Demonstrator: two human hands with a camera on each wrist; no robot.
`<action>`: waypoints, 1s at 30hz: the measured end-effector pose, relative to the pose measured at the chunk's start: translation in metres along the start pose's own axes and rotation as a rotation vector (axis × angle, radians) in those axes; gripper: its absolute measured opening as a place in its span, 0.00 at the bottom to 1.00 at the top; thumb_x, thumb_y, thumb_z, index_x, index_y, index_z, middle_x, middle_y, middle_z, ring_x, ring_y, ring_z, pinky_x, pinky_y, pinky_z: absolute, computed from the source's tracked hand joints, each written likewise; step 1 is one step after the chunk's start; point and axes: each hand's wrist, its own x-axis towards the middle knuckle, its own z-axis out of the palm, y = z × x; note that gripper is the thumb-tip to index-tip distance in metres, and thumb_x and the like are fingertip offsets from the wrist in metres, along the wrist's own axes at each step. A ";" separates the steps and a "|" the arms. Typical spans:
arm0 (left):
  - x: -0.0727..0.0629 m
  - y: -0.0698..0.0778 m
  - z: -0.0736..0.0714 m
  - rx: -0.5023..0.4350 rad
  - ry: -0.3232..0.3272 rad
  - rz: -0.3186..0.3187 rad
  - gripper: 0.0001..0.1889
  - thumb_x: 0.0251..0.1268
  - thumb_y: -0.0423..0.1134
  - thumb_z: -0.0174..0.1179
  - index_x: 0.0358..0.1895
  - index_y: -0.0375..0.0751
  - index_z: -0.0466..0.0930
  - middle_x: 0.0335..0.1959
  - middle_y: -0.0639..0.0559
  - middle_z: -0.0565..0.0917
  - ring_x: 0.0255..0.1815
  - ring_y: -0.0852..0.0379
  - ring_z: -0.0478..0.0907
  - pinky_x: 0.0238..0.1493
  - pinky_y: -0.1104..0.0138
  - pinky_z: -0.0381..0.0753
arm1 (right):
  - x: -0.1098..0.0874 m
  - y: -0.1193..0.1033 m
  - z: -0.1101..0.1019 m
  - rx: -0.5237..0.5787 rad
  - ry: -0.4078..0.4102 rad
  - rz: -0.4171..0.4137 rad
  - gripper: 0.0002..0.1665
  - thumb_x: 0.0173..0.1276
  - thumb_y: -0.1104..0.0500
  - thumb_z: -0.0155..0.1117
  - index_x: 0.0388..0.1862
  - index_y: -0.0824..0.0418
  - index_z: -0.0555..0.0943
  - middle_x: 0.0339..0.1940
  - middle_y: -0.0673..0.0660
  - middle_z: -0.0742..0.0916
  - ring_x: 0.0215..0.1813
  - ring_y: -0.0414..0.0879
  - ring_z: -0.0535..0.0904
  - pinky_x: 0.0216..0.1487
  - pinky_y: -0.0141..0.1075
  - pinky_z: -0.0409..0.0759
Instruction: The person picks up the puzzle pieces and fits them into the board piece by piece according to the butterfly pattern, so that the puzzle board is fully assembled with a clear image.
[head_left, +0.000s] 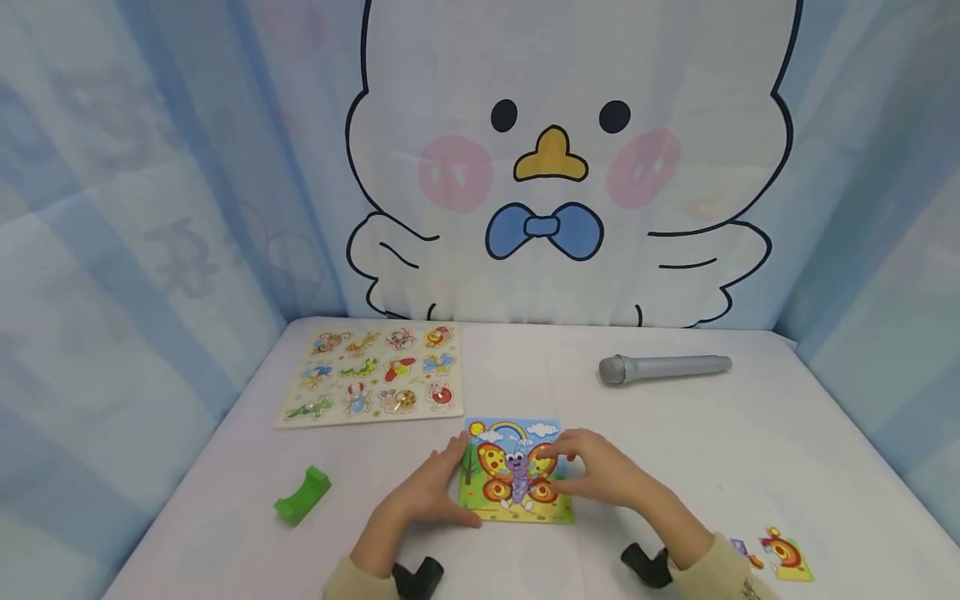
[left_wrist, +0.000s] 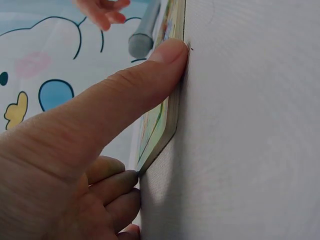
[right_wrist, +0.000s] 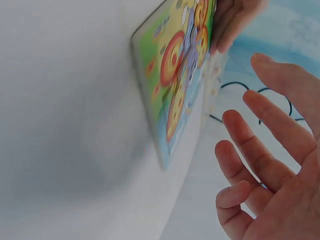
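A square butterfly puzzle (head_left: 517, 508) lies flat on the table in the head view, its picture showing a butterfly under a rainbow. My left hand (head_left: 429, 487) grips its near left corner, thumb along the near edge and fingers at the left side. In the left wrist view the thumb (left_wrist: 135, 82) presses the board's edge. Over the puzzle's right side hovers my right hand (head_left: 603, 471), fingers spread and loosely bent. The right wrist view shows these fingers (right_wrist: 260, 150) apart from the board, holding nothing.
Loose puzzle pieces (head_left: 787, 557) lie at the near right, beside the right sleeve. A wooden insect peg board (head_left: 378, 375) is at the back left, with a green arched block (head_left: 303, 497) nearer. A grey toy microphone (head_left: 667, 368) lies at the back right.
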 end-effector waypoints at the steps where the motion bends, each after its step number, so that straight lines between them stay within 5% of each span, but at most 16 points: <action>1: 0.001 0.000 0.000 0.001 0.001 -0.001 0.62 0.31 0.49 0.76 0.71 0.36 0.45 0.71 0.38 0.51 0.71 0.44 0.46 0.70 0.50 0.43 | -0.004 0.003 -0.003 -0.005 0.009 0.009 0.20 0.54 0.56 0.70 0.46 0.60 0.82 0.38 0.51 0.82 0.38 0.48 0.73 0.38 0.42 0.76; 16: 0.002 0.002 0.001 0.001 0.002 -0.005 0.62 0.31 0.49 0.76 0.71 0.36 0.45 0.71 0.38 0.51 0.71 0.44 0.46 0.70 0.49 0.44 | -0.083 0.044 -0.028 -0.077 0.071 0.140 0.27 0.49 0.49 0.72 0.49 0.55 0.81 0.43 0.47 0.79 0.39 0.43 0.71 0.38 0.39 0.76; 25: 0.001 0.001 0.000 0.012 0.002 0.021 0.62 0.32 0.50 0.76 0.71 0.34 0.45 0.71 0.37 0.51 0.71 0.44 0.46 0.70 0.50 0.43 | -0.131 0.071 -0.032 -0.101 0.139 0.097 0.29 0.46 0.45 0.73 0.48 0.56 0.81 0.43 0.50 0.81 0.37 0.38 0.71 0.33 0.33 0.75; 30: 0.000 0.001 0.001 0.019 0.002 0.018 0.62 0.32 0.50 0.76 0.71 0.34 0.45 0.71 0.38 0.51 0.71 0.44 0.46 0.70 0.50 0.43 | -0.150 0.082 -0.032 -0.134 0.125 0.175 0.32 0.43 0.44 0.74 0.47 0.56 0.81 0.43 0.51 0.81 0.36 0.35 0.70 0.33 0.32 0.75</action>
